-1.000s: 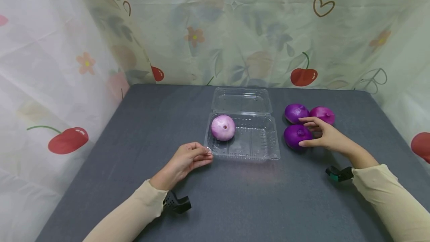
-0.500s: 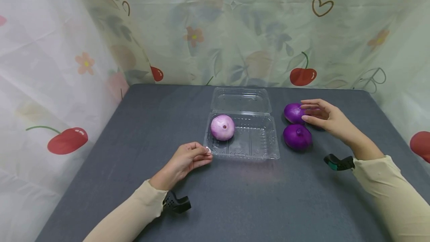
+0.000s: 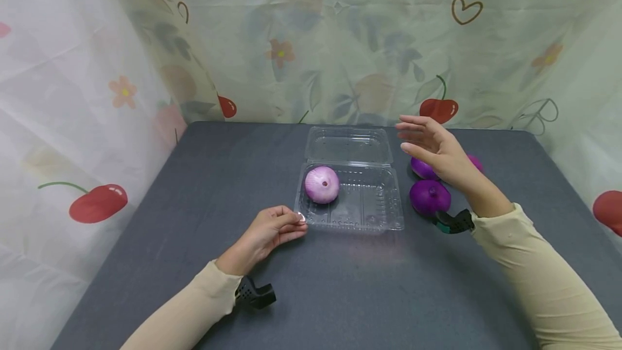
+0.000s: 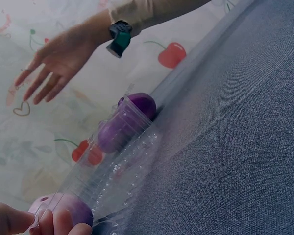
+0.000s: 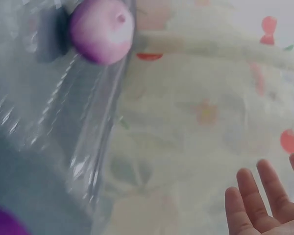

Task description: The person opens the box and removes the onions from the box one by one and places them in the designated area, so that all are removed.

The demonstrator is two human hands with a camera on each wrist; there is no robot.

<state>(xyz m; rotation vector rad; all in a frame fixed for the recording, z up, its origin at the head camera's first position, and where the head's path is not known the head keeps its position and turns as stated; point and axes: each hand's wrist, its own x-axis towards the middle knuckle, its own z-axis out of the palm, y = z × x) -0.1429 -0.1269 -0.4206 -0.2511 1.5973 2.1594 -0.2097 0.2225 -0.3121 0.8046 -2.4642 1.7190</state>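
Note:
A clear plastic clamshell box [image 3: 369, 199] lies with its lid [image 3: 349, 145] folded back, away from me. One pale purple onion [image 3: 322, 184] sits in its left part. My left hand [image 3: 273, 231] pinches the box's near left corner between thumb and fingers, which the left wrist view also shows. Raised over the table's right side, my right hand [image 3: 432, 145] holds nothing, its fingers extended and spread from the thumb. Below it are three darker onions: a near one [image 3: 430, 197], a back left one [image 3: 421, 168] and a back right one [image 3: 474, 163], the back two partly hidden by the hand.
The dark grey table [image 3: 194, 188] ends just behind the lid. A patterned curtain [image 3: 311, 42] hangs along the back and both sides. Each wrist carries a small black camera, the right one [image 3: 454, 222] overlapping the near onion's edge in the head view.
My right hand has gone from the near onion to the back ones, then risen and moved left, empty. The left hand keeps its pinch on the box corner.

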